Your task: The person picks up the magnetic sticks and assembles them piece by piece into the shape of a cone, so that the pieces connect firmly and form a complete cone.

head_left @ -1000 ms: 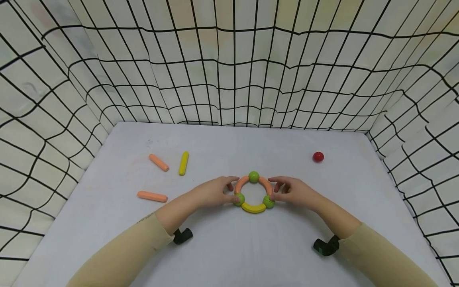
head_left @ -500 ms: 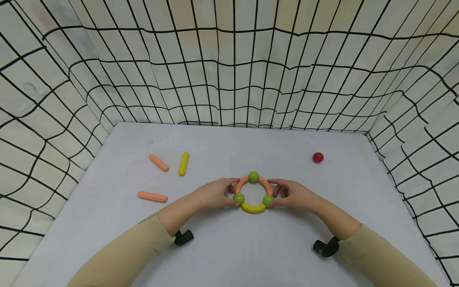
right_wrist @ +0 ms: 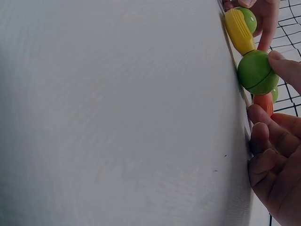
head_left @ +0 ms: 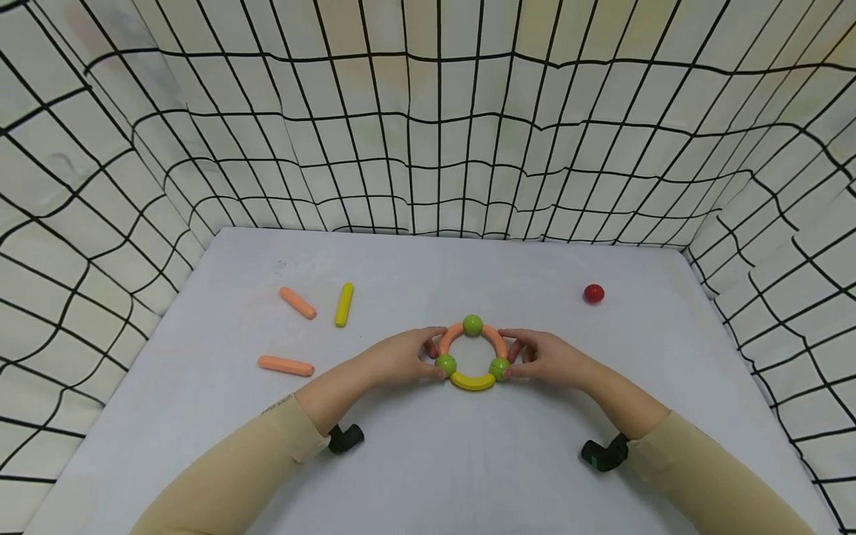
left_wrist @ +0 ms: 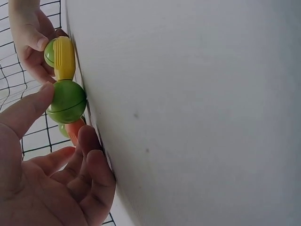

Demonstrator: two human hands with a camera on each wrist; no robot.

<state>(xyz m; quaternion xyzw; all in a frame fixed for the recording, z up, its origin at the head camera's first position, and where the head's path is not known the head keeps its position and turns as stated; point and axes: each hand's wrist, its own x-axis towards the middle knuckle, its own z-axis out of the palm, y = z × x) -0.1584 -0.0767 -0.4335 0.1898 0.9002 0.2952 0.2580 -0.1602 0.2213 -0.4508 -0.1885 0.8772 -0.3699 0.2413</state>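
Note:
A toy ring (head_left: 472,382) lies on the white table, made of two orange curved rods, one yellow curved rod and three green balls. From its left side my left hand (head_left: 401,358) holds it, thumb against the near-left green ball (left_wrist: 67,101) and fingers at the orange rod (left_wrist: 75,130). On the other side my right hand (head_left: 553,360) grips the ring likewise, its thumb on the near-right green ball (right_wrist: 258,72) and fingertips by the orange rod (right_wrist: 263,104). The yellow rod (right_wrist: 240,32) faces me, and the third green ball (head_left: 472,325) sits at the far side.
Left of the ring lie two straight orange sticks (head_left: 285,365) and a yellow stick (head_left: 344,305). A red ball (head_left: 594,293) rests at the back right. Black netting (head_left: 438,141) over white walls borders the table's back and sides.
The toy ring has shifted slightly away from me, with both hands moving along on it. The loose sticks and the red ball stay where they were.

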